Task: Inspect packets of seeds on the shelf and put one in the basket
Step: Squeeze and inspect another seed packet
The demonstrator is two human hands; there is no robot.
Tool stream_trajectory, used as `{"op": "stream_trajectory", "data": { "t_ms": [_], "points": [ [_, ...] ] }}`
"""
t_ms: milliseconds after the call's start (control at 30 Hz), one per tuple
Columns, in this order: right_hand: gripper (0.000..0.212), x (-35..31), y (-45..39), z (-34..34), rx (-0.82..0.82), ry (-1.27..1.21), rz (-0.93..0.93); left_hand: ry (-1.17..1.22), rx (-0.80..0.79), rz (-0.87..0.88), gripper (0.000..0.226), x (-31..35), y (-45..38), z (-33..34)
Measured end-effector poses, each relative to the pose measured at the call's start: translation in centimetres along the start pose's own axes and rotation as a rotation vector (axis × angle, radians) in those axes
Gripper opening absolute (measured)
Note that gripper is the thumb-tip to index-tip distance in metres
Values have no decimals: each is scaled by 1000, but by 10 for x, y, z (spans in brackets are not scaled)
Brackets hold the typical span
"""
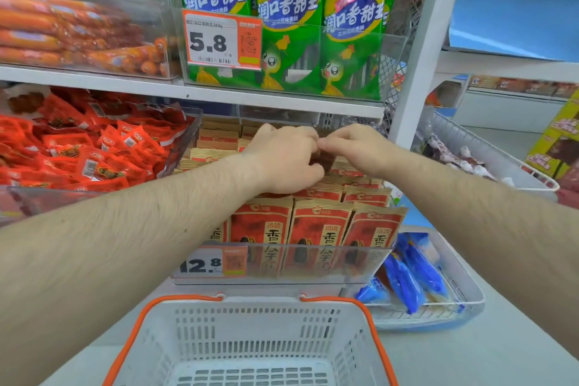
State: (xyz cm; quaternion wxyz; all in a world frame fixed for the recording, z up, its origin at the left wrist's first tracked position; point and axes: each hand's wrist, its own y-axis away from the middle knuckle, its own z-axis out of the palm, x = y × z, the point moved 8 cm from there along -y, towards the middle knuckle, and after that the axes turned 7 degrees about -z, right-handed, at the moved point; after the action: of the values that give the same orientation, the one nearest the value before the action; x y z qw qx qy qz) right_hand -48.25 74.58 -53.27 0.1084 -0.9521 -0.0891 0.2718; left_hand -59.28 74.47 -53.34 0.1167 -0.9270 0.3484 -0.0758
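basket [250, 332] before shelf, seed packets [316, 235] behind it, both hands above
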Motion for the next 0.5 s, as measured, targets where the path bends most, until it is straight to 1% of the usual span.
{"op": "stream_trajectory", "data": {
  "t_ms": [33, 67, 133, 200, 267, 333, 400, 500],
  "points": [
    [48, -2, 4, -4, 46, -34, -9, 42, 78, 23, 33, 1, 2, -10],
    [41, -5, 8, -9, 88, -71, -12, 105, 157, 39, 29, 0, 5, -21],
    [16, -10, 13, -16, 146, -104, -21, 262, 329, 60, 28, -5, 11, -44],
    [17, -17, 15, -20, 183, -60, -58, 380, 522, 109, 29, -9, 21, -69],
    [21, -23, 17, -25, 222, -17, -72, 440, 660, 175, 27, -9, 30, -89],
    [30, -36, 23, -32, 290, -22, -95, 499, 727, 211, 24, -8, 37, -103],
    [34, -46, 28, -43, 387, -49, -121, 592, 769, 206, 23, -9, 42, -116],
    [30, -62, 38, -54, 490, -192, -182, 856, 810, 114, 23, -22, 44, -134]
  ]
}}
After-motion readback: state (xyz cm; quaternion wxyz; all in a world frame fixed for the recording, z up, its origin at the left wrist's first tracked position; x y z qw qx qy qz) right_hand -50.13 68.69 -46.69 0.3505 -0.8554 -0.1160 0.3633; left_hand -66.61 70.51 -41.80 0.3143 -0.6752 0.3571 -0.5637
